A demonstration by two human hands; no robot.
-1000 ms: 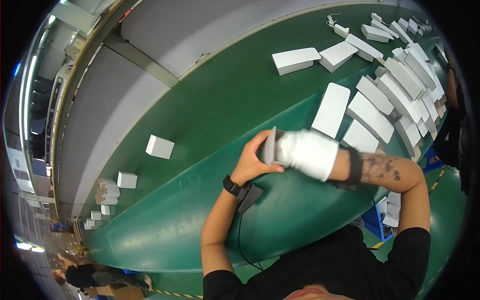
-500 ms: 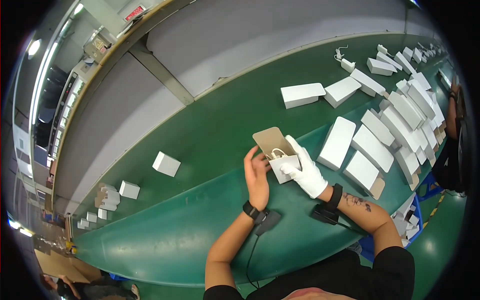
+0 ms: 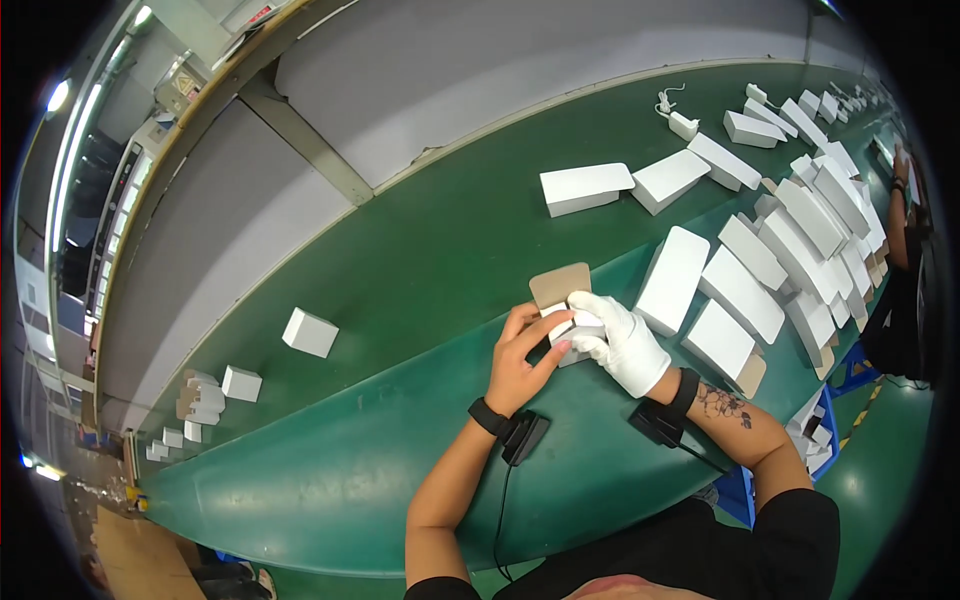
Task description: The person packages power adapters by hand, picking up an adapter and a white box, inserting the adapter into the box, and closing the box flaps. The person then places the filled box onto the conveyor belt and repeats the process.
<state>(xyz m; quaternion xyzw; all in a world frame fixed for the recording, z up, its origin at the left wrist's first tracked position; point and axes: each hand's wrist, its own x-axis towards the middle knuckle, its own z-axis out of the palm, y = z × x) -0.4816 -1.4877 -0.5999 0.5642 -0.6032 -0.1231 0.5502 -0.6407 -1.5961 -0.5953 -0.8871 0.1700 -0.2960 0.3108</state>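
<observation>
A small white box [image 3: 562, 283] with its brown-lined lid flap standing up is held between my two hands above the green work surface. My bare left hand [image 3: 522, 358] has its fingers and thumb closed about the box's open top from the left. From the right, my white-gloved right hand [image 3: 627, 345] grips the box's side, fingers bent round it. White panels show between the fingers at the opening; what lies inside is hidden. Just right of the gloved hand, a closed white box [image 3: 672, 282] lies on the surface.
A pile of white boxes [image 3: 800, 235] covers the right. Further white boxes [image 3: 668, 180] and a white charger with cable [image 3: 683, 125] lie on the green belt [image 3: 420, 250]. Other white boxes [image 3: 310, 332] stand at left. A blue crate [image 3: 738, 495] sits below right; another person's arm [image 3: 897, 210] is far right.
My left hand has come from beside the box onto its open top, its fingers closing there. The white cable that showed inside is now hidden. My right hand still holds the box.
</observation>
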